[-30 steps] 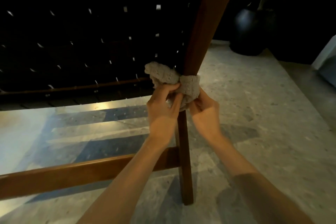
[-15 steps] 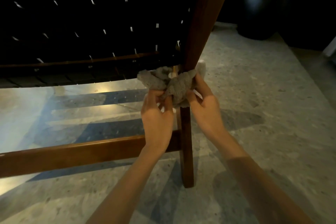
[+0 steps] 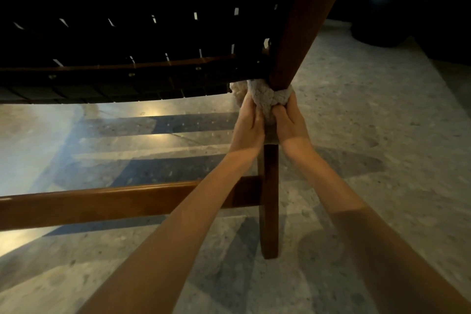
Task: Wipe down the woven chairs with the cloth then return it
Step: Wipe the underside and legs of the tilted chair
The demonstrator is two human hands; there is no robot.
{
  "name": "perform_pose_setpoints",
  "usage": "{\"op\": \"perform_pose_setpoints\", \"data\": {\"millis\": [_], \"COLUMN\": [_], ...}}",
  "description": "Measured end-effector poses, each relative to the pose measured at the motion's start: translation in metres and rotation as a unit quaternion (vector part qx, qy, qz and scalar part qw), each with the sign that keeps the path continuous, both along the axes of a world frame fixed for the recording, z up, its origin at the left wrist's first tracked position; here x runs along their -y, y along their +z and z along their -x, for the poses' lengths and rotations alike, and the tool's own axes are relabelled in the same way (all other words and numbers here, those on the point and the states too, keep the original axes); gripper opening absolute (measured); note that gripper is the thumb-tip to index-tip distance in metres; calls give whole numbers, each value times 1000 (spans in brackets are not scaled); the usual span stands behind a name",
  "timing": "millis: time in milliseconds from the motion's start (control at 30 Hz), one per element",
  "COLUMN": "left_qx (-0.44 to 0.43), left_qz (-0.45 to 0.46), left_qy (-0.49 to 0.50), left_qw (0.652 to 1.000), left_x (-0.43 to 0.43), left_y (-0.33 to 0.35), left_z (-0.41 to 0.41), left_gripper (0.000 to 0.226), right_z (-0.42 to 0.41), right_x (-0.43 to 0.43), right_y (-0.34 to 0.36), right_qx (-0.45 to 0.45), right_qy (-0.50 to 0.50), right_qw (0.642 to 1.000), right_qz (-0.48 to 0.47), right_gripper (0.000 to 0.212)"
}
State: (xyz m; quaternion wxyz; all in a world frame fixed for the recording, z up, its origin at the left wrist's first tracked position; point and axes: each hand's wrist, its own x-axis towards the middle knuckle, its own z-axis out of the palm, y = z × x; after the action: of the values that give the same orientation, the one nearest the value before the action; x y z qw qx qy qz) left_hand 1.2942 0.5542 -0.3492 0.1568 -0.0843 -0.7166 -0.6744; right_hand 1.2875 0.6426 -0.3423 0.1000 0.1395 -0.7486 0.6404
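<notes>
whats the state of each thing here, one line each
cloth: bunched, wrapped around the chair leg
chair leg: upright, foot on the floor
left hand: closed on the cloth
right hand: closed on the cloth
woven seat: dark, straps intact
crossbar: joined to the leg

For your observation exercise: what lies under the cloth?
The cloth wraps the wooden chair leg, gripped by the left hand and right hand. The wrapped wood is hidden.

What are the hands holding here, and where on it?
Both the left hand and the right hand grip the cloth by its bunched ends below the chair leg, around which it is wrapped.
</notes>
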Motion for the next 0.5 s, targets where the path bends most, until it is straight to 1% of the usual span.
{"op": "perform_pose_setpoints", "data": {"millis": [33, 67, 133, 167, 267, 367, 500], "left_qx": [19, 36, 52, 50, 57, 69, 84], "left_qz": [-10, -17, -2, 15, 45, 79, 88], "left_qy": [-16, -28, -40, -39, -9, 16, -11], "left_qw": [1000, 999, 998, 998, 997, 994, 992], "left_x": [1, 2, 5, 6, 5, 4, 8], "left_y": [-2, -5, -12, -14, -14, -15, -28], "left_z": [2, 4, 5, 5, 3, -5, -30], "left_gripper": [48, 48, 47, 45, 43, 43, 46], "right_z": [1, 1, 2, 2, -1, -8, -25], "right_x": [0, -1, -1, -1, -1, -5, -9], "right_y": [-2, -4, -10, -10, -9, -16, -37], "right_qx": [-1, 1, 14, 21, 41, 70, 115], "right_qy": [6, 11, 13, 8, -6, 0, 8], "right_qw": [1000, 1000, 1000, 1000, 999, 998, 993], "right_qz": [-4, -6, -4, -2, 0, 4, 9], "right_gripper": [54, 52, 38, 33, 26, 30, 28]}}
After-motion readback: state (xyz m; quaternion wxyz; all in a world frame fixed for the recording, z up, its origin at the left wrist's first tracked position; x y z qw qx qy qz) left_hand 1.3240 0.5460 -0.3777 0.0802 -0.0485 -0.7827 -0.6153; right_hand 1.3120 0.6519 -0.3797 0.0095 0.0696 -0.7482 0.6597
